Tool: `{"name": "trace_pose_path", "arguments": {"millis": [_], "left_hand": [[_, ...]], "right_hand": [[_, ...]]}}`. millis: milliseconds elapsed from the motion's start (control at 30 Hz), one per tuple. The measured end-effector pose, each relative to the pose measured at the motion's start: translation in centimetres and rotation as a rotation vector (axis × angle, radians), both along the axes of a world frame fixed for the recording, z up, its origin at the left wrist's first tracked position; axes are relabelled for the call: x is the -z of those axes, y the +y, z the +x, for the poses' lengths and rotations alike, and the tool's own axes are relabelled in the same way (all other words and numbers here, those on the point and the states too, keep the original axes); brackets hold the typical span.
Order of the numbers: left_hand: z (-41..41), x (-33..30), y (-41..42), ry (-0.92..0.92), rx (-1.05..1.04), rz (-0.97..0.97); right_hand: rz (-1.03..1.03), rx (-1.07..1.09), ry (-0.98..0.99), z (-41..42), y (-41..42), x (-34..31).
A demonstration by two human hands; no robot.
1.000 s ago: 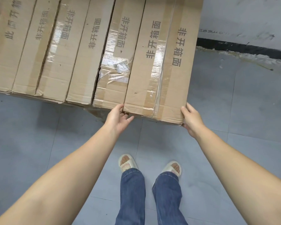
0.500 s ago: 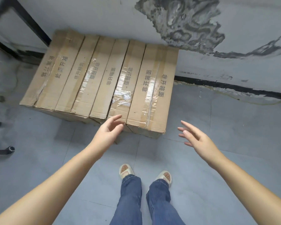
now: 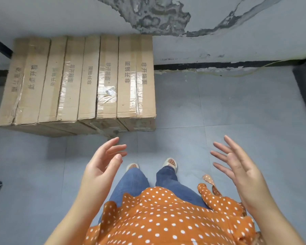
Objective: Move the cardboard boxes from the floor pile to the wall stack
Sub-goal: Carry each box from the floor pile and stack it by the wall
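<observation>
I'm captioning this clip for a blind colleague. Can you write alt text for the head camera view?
Seen from above, a person's open left hand and right hand hover empty over a grey tiled floor. Ahead, a row of taped cardboard boxes with printed Chinese characters stands against a stained, peeling wall. Jeans, sandals and an orange polka-dot top show below.

The boxes (image 3: 81,80) against the wall (image 3: 237,46) were matt brown cardboard, sealed with glossy clear tape (image 3: 105,93). Above them the wall's plaster looked rough and flaking; the floor (image 3: 237,106) was smooth grey tile.
</observation>
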State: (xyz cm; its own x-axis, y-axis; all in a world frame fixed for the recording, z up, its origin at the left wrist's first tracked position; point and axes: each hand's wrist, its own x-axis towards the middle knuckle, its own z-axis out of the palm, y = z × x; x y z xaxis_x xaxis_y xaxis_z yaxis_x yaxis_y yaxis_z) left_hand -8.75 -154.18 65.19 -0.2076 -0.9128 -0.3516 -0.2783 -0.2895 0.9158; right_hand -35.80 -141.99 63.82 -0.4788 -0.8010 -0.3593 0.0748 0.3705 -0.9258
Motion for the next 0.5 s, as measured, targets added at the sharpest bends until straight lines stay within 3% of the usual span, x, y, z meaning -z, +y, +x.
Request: {"name": "trace_pose_path", "arguments": {"millis": [500], "left_hand": [[3.2,-2.6,-3.4,0.041,0.751,-0.130]], "right_hand": [[-0.166,0.895,0.110,20.2,13.0,-0.9]]}}
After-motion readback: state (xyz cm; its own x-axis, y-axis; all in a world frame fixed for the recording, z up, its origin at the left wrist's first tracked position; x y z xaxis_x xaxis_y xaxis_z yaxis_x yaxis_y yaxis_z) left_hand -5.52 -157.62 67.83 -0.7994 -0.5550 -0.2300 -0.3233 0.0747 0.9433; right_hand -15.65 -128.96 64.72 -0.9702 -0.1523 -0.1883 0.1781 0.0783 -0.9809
